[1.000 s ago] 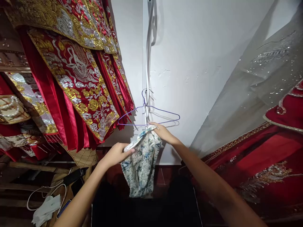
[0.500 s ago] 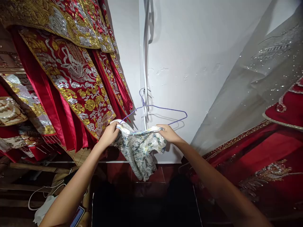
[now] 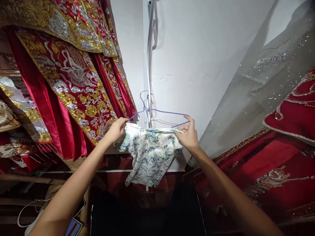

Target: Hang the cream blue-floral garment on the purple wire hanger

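A pale, short-sleeved shirt (image 3: pixel 152 154) with a blue-green swirl print hangs between my two hands. My left hand (image 3: pixel 117 131) pinches its left shoulder, where the left arm of a purple wire hanger (image 3: pixel 167 112) goes into the cloth. On the other side, my right hand (image 3: pixel 188 132) is closed on the neckline's right edge, and its raised fingers touch the hanger's right corner. That right corner is outside the shirt. The hanger's hook stands upright in front of a white pole. Cloth hides some of my fingertips.
Red robes with gold and silver embroidery (image 3: pixel 81 78) hang at the left. A sheer sparkly fabric (image 3: pixel 246 88) and a red beaded garment (image 3: pixel 275 154) hang at the right. A white pole (image 3: pixel 149 59) runs down the wall. A phone (image 3: pixel 73 226) lies at lower left.
My right hand has moved right and up to the hanger's right corner, stretching the shirt's neckline wider. The shirt now hangs flatter, and the hanger has shifted slightly left in view.
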`<state>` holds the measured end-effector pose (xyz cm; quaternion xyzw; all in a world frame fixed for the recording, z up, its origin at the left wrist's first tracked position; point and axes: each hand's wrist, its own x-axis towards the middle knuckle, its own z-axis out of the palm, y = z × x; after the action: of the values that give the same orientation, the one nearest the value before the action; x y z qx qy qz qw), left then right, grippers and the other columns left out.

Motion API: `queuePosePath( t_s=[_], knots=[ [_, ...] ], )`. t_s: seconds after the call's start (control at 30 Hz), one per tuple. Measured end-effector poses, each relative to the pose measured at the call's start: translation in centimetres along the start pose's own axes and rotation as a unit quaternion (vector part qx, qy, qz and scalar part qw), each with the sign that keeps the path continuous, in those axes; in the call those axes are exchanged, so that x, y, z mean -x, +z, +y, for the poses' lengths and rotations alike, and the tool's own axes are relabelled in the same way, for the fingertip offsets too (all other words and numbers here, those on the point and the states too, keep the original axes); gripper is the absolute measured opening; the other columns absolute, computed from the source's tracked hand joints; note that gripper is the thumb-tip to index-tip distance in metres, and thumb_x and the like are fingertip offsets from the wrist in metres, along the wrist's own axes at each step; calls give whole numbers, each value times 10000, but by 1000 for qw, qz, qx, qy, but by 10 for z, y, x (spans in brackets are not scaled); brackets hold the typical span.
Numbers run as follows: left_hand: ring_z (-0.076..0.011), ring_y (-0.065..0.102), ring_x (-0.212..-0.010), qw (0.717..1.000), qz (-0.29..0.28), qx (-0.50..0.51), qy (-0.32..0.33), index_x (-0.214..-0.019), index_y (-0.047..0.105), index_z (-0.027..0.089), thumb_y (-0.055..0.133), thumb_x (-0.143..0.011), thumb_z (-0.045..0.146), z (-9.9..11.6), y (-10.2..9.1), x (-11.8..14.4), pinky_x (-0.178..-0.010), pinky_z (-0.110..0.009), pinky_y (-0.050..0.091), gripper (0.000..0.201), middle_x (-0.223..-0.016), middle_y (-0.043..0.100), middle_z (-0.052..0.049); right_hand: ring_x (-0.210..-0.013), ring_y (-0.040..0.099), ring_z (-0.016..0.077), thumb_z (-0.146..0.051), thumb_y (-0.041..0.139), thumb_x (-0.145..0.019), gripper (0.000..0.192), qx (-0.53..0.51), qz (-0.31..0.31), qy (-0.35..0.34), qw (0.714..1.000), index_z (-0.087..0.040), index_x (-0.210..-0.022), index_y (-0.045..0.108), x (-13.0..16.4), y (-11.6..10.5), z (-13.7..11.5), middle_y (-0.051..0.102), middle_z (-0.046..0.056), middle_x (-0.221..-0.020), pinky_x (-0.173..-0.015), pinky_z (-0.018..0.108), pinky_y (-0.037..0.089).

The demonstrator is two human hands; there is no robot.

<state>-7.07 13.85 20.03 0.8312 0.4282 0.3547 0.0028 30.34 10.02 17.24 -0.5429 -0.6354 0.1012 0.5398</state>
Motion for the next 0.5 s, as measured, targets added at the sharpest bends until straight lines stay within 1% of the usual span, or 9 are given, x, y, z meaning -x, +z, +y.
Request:
queuePosePath(
  t_s=[0.07, 0.1, 0.17, 0.23, 0.3, 0.37, 0.4, 0.47, 0.5],
  knots=[
    [-235, 602, -1046, 1000, 3, -10, 3, -1159, 622, 175, 435, -921, 150, 1, 0, -2, -952, -377, 493, 304, -1115, 606, -102, -681, 610, 216, -394, 680, -749, 911, 23, 33, 7, 999, -176, -1526, 257, -5, -10, 2, 640, 7, -755, -723, 342, 487],
    [-233, 593, -1040, 1000, 5, -11, 4, -1144, 631, 174, 437, -922, 153, 1, 1, -3, -946, -375, 493, 295, -1098, 590, -101, -674, 600, 215, -427, 668, -770, 863, 39, 31, 12, 999, -167, -1510, 308, -8, -15, 3, 633, 5, -731, -737, 350, 483],
    [-228, 577, -1037, 1000, 11, -10, 8, -1123, 642, 177, 439, -927, 161, 2, 2, -3, -947, -372, 488, 283, -1069, 564, -95, -669, 586, 215, -486, 641, -801, 702, 63, -6, 20, 998, -151, -1402, 499, -17, -24, 3, 617, 12, -687, -735, 354, 471],
    [-225, 566, -1041, 1000, 19, -13, 5, -1121, 646, 179, 439, -933, 174, 3, 4, -3, -963, -370, 476, 280, -1065, 544, -94, -685, 585, 219, -539, 646, -793, 561, 72, -72, 18, 995, -145, -1191, 667, -25, -33, 0, 632, 38, -707, -698, 338, 459],
    [-230, 566, -1045, 999, 32, -23, -14, -1138, 642, 181, 433, -946, 206, 3, 3, -2, -976, -374, 465, 285, -1090, 535, -103, -720, 593, 226, -576, 681, -759, 497, 75, -145, 10, 986, -149, -1010, 722, -29, -41, -7, 664, 62, -772, -654, 314, 442],
    [-242, 577, -1043, 997, 44, -36, -45, -1147, 637, 189, 421, -964, 262, 2, 1, -2, -974, -384, 461, 292, -1111, 550, -114, -715, 592, 220, -590, 732, -712, 482, 69, -231, 8, 970, -151, -909, 720, -32, -50, -15, 680, 61, -797, -605, 290, 421],
    [-252, 583, -1043, 996, 51, -44, -63, -1149, 632, 196, 415, -973, 299, 1, 0, -1, -967, -391, 461, 298, -1114, 567, -118, -692, 584, 210, -590, 751, -692, 470, 65, -272, 9, 960, -153, -860, 712, -34, -54, -19, 676, 51, -779, -577, 280, 406],
    [-282, 596, -1047, 990, 71, -59, -107, -1160, 611, 201, 420, -977, 387, -3, -4, 0, -940, -406, 465, 323, -1114, 610, -128, -612, 544, 175, -590, 768, -680, 446, 56, -333, 15, 941, -158, -736, 669, -38, -62, -27, 634, 20, -681, -521, 263, 365],
    [-298, 607, -1036, 985, 82, -64, -135, -1162, 598, 196, 430, -971, 433, -4, -5, 0, -916, -409, 470, 347, -1098, 633, -135, -573, 519, 159, -588, 771, -682, 446, 47, -353, 17, 934, -163, -675, 636, -40, -65, -30, 601, 4, -625, -501, 259, 346]
  ],
)
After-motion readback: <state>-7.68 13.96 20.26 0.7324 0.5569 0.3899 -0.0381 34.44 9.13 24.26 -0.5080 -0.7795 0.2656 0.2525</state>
